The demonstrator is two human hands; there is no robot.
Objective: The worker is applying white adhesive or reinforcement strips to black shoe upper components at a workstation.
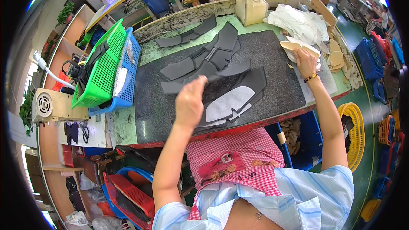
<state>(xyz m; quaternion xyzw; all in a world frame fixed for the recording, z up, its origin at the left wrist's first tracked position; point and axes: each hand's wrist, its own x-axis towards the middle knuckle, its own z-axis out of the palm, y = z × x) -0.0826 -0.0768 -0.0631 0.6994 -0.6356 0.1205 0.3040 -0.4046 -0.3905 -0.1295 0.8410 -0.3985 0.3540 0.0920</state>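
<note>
My left hand (190, 103) hovers over the dark work board (279, 85), fingers pinched together. Its fingertips are slightly blurred beside the end of a curved black piece (236, 67); whether they grip it is unclear. More flat black cut pieces (181, 69) overlap beyond the hand. Closer to the table's front edge, a light grey piece (230, 104) with a notched edge lies on black ones. On the right, my right hand (306, 64) has its fingers closed on the edge of cream-coloured cut pieces (294, 46). Its fingertips are partly hidden.
Green (100, 61) and blue (128, 70) plastic baskets stand at the table's left. White crumpled sheets (298, 23) and tan scraps (336, 55) are heaped at the right. A cream-coloured block (249, 6) stands at the back. Below the right edge are a blue bin (310, 134) and a yellow basket (360, 136).
</note>
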